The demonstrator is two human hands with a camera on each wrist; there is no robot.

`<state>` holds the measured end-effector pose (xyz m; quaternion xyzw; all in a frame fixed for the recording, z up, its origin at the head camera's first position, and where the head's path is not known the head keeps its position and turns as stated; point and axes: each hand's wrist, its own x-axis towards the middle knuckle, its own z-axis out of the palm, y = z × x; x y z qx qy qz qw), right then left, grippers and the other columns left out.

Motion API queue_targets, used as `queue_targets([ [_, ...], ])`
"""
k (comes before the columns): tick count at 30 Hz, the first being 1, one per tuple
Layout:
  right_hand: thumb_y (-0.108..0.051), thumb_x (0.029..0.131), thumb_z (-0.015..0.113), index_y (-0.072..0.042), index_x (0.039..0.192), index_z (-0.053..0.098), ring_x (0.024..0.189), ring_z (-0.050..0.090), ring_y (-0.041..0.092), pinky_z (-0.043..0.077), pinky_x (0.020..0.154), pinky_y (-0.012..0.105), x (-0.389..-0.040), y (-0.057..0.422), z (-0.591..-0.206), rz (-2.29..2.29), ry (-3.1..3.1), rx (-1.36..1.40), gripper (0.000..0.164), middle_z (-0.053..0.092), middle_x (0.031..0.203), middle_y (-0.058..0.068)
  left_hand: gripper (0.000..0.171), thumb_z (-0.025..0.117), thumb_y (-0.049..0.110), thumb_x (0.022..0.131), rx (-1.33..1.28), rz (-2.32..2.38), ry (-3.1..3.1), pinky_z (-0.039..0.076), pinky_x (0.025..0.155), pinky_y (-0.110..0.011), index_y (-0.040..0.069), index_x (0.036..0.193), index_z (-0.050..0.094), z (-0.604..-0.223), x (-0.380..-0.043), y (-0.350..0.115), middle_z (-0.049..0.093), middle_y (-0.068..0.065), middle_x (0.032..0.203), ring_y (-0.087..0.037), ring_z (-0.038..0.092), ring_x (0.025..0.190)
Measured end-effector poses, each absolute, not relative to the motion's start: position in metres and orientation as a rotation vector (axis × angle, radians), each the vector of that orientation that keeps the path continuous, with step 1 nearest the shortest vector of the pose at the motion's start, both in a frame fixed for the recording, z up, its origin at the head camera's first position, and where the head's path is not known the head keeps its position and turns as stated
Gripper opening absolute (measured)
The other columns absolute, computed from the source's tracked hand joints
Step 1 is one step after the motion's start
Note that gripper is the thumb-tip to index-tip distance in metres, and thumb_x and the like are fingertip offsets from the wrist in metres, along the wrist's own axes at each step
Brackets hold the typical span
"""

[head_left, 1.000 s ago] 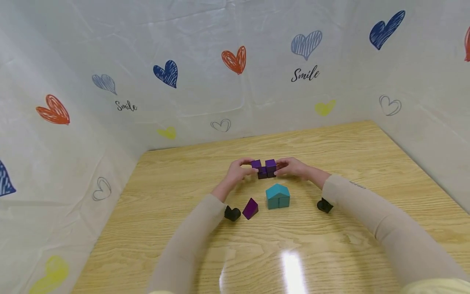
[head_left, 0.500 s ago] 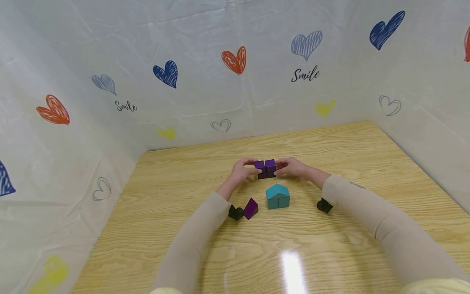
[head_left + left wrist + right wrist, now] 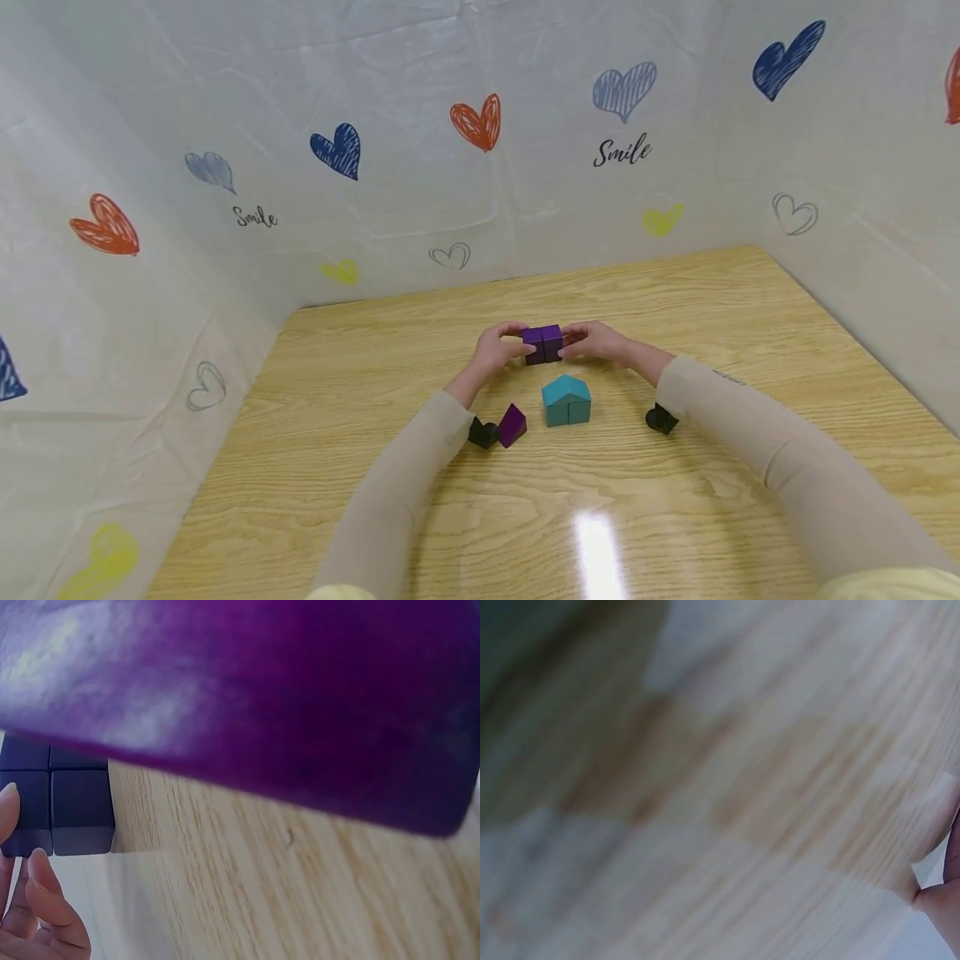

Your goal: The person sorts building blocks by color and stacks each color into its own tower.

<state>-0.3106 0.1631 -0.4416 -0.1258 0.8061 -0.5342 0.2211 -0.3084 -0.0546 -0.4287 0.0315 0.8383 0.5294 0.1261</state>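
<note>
Two columns of purple blocks stand side by side at the table's middle, each looking like one cube on another. My left hand (image 3: 495,350) grips the left column (image 3: 533,346) between thumb and fingers. From the other side, my right hand (image 3: 596,340) pinches the right column (image 3: 552,343). The left wrist view shows the purple blocks (image 3: 81,806) pressed together, with fingertips (image 3: 46,877) beside them. Nearer my body sits a teal block house (image 3: 567,402) with a peaked top. In the right wrist view only part of a hand (image 3: 941,900) shows at the edge.
A purple wedge block (image 3: 513,427) stands left of the teal house, close to the black camera (image 3: 483,433) under my left sleeve. Another black camera (image 3: 662,419) hangs at the right sleeve. The wooden table (image 3: 375,350) ends at a white sheet with hearts (image 3: 480,208).
My left hand has moved slightly right, bringing the upper left cube over the lower one and against the right column, closing the gap. The right hand has stayed in place.
</note>
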Motion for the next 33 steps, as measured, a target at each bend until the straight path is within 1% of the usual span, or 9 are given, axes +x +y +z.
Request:
queue_targets([
  [5,-0.015,0.087,0.062,0.004,0.133,0.042,0.111,0.051,0.029,0.038,0.097,0.041,-0.3111,0.1632,-0.4414,-1.468,2.229,-0.353,0.054,0.052,0.123,0.021,0.044,0.073,0.022,0.079,0.113,1.544,2.430,0.043,0.067,-0.027,0.017,0.121,0.059,-0.4266,-0.3073,-0.0562,0.055,-0.004,0.121,-0.020,0.049,0.089],
  [9,-0.014,0.087,0.062,0.003,0.134,0.040,0.112,0.050,0.030,0.037,0.099,0.042,-0.3106,0.1634,-0.4405,-1.469,2.234,-0.347,0.055,0.052,0.123,0.022,0.045,0.071,0.026,0.081,0.131,1.539,2.431,0.043,0.068,-0.029,0.018,0.123,0.058,-0.4231,-0.3048,-0.0567,0.055,-0.005,0.122,-0.022,0.052,0.090],
  [13,-0.015,0.087,0.062,0.003,0.135,0.040,0.111,0.051,0.029,0.037,0.098,0.042,-0.3099,0.1636,-0.4396,-1.478,2.225,-0.345,0.055,0.052,0.123,0.022,0.042,0.069,0.027,0.082,0.130,1.535,2.439,0.044,0.069,-0.030,0.016,0.122,0.059,-0.4219,-0.3044,-0.0571,0.056,-0.006,0.121,-0.024,0.056,0.090],
  [18,-0.012,0.087,0.061,0.004,0.135,0.039,0.111,0.051,0.028,0.038,0.098,0.041,-0.3085,0.1636,-0.4386,-1.483,2.212,-0.341,0.055,0.052,0.123,0.022,0.041,0.069,0.026,0.083,0.127,1.529,2.439,0.044,0.071,-0.030,0.016,0.121,0.060,-0.4232,-0.3048,-0.0575,0.057,-0.006,0.121,-0.024,0.056,0.091],
  [23,-0.011,0.087,0.061,0.004,0.135,0.039,0.111,0.051,0.028,0.038,0.098,0.041,-0.3077,0.1626,-0.4375,-1.487,2.211,-0.326,0.055,0.052,0.124,0.022,0.041,0.069,0.027,0.082,0.121,1.526,2.442,0.044,0.070,-0.028,0.016,0.121,0.060,-0.4244,-0.3054,-0.0575,0.057,-0.005,0.121,-0.024,0.057,0.090],
  [33,-0.014,0.088,0.061,0.005,0.135,0.039,0.112,0.050,0.029,0.037,0.098,0.041,-0.3081,0.1630,-0.4386,-1.467,2.224,-0.346,0.055,0.052,0.124,0.022,0.041,0.069,0.028,0.082,0.112,1.516,2.444,0.042,0.067,-0.027,0.018,0.121,0.060,-0.4243,-0.3048,-0.0580,0.057,-0.004,0.120,-0.023,0.056,0.089],
])
